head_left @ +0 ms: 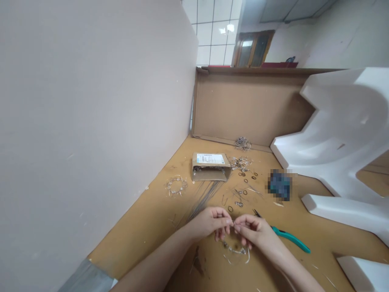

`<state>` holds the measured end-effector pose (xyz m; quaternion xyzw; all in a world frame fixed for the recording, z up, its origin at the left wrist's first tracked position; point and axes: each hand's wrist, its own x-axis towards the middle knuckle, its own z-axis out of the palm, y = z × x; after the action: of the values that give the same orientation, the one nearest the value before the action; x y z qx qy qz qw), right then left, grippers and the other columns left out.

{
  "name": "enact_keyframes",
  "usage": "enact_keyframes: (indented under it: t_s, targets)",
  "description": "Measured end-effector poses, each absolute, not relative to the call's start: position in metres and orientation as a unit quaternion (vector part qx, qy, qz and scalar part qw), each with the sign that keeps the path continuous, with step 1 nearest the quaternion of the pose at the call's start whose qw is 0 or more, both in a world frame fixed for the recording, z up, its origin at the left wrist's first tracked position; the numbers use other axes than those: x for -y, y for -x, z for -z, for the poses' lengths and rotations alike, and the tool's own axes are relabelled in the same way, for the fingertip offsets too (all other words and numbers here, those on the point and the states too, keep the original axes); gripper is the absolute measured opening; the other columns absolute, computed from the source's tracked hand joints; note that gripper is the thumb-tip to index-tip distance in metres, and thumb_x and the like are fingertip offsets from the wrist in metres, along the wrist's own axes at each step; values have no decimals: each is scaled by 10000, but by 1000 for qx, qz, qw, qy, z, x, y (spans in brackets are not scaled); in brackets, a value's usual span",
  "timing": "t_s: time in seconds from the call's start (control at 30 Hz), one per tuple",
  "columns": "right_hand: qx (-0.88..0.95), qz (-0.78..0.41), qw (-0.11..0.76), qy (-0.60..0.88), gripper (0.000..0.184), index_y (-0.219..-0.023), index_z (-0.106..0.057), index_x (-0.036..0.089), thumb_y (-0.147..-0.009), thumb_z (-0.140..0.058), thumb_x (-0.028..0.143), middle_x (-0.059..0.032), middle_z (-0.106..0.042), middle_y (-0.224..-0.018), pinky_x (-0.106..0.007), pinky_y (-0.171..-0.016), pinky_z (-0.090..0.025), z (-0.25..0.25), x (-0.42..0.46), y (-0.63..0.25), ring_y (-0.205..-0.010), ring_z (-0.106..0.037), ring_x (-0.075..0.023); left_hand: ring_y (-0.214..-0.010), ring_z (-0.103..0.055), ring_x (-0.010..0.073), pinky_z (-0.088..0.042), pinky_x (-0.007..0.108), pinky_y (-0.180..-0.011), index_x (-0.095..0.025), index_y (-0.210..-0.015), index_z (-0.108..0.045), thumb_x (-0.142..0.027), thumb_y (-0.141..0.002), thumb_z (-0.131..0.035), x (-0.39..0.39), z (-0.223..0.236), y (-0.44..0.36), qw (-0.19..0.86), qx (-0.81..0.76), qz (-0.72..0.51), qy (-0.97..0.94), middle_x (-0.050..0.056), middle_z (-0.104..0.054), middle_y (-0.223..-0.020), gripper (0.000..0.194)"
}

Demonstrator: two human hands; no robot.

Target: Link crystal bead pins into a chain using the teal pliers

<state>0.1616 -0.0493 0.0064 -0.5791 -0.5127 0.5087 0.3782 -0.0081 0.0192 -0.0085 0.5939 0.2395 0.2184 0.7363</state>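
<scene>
My left hand (211,222) and my right hand (253,230) meet fingertip to fingertip low in the middle of the head view, both pinched on a thin wire strung with small clear beads (235,249) that loops down below them. Teal-handled pliers (290,238) lie on the wooden table just right of my right hand. Loose metal rings and small parts (243,190) lie scattered beyond my fingers. A bundle of straight wires (205,196) lies left of those, running toward a small cardboard box (210,166).
A finished beaded wire loop (176,184) lies at the left near a tall white panel (91,121). A cardboard wall (249,105) backs the table. White foam blocks (343,138) fill the right side. A pile of metal hooks (243,142) sits at the back.
</scene>
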Motion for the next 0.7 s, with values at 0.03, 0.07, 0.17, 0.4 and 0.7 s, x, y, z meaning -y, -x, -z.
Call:
enact_keyframes:
  t_s: [0.03,0.07,0.17,0.4,0.7]
  targets:
    - [521,-501,378,578,371,-708,-591,181,-636,-652,540,52,-528,-519,-213,-402,-349,-6,50,-160,-409,-461,-81,-426,-513,63,-364,169,-385,-136,-766,-545,-397,-731,-603,-19,10,8,736,-235,-213,-598,-29,-579,-596,270]
    - [531,-493,377,577,363,-696,-586,182,-651,-641,538,55,-517,-500,-213,-408,-346,-6,50,-159,-406,-448,-79,-419,-515,64,-356,169,-382,-139,-769,-539,-397,-735,-597,-19,11,7,737,-230,-207,-600,-31,-580,-591,267]
    - [559,-480,366,568,338,-670,-582,180,-692,-622,515,54,-510,-486,-211,-449,-360,-10,52,-160,-434,-455,-77,-392,-487,49,-342,167,-393,-142,-767,-531,-392,-741,-586,-18,12,7,744,-224,-201,-596,-38,-571,-576,258]
    - [567,-489,324,579,405,-693,-542,181,-673,-590,583,20,-585,-606,-213,-403,-381,-4,50,-161,-429,-515,-87,-378,-429,48,-309,177,-399,-142,-740,-539,-420,-707,-603,-16,10,5,715,-271,-191,-616,-53,-527,-536,288]
    - [600,-317,241,693,413,-1010,-629,170,-700,-588,439,-137,-664,-1027,-426,-840,-417,-20,72,-237,-958,-585,-299,-437,-338,41,-255,178,-458,-141,-660,-533,-422,-691,-647,-21,9,5,667,-314,-276,-617,-83,-432,-481,305]
